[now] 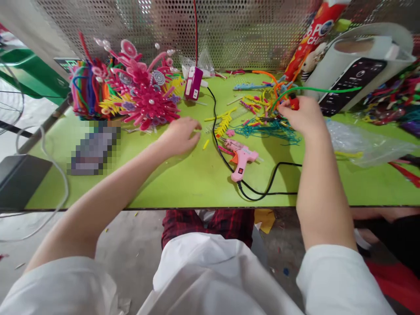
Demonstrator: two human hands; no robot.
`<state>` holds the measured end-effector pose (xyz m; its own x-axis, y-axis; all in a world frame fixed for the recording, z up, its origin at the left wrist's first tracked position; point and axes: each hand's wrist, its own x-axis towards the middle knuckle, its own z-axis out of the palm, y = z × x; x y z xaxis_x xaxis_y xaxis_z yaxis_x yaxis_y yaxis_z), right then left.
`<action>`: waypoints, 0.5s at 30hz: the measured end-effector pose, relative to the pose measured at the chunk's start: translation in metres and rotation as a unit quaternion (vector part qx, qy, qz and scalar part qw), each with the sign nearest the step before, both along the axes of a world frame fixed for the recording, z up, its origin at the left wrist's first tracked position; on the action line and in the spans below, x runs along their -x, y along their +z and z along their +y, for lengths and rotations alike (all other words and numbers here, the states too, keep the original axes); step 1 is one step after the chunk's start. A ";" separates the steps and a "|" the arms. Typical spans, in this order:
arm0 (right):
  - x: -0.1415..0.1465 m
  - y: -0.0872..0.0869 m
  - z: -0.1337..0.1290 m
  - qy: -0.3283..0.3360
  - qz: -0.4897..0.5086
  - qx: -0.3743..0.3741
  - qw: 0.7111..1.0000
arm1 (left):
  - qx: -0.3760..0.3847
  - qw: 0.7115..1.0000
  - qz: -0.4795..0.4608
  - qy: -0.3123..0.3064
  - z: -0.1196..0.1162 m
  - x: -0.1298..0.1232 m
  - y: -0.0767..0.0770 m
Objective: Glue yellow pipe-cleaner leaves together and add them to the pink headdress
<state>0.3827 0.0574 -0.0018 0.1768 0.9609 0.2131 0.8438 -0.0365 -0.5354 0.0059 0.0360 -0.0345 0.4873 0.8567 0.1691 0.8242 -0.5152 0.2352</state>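
My left hand (180,135) rests on the green table (183,179), fingers curled by a small yellow piece (205,144), just right of a pink pipe-cleaner flower ornament (144,94). My right hand (303,116) is closed around a red-handled tool (294,103) together with a long green pipe cleaner (328,89) that arcs off to the right. Between the hands lie yellow pipe-cleaner pieces (225,122), a teal tangle (272,130) and a pink glue gun (241,159).
A black cord (262,192) loops from the glue gun near the table's front edge. A purple charger (193,83) stands at the back. Colourful pipe cleaners (87,89) stand at the left, a clear plastic bag (357,142) and a white device (357,72) at the right.
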 end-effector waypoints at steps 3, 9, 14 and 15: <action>0.010 -0.012 0.005 0.066 -0.036 0.023 0.997 | 0.048 0.997 -0.029 -0.048 -0.014 -0.017 -0.002; 0.029 -0.042 0.025 0.134 -0.129 0.050 0.981 | 0.039 0.999 -0.032 0.006 -0.019 -0.026 -0.011; 0.029 -0.039 0.025 0.138 -0.153 0.021 0.978 | 0.046 0.995 -0.084 0.016 -0.020 -0.022 -0.011; 0.030 -0.035 0.023 0.127 -0.125 0.007 0.984 | 0.042 0.993 -0.111 0.016 -0.021 -0.020 -0.009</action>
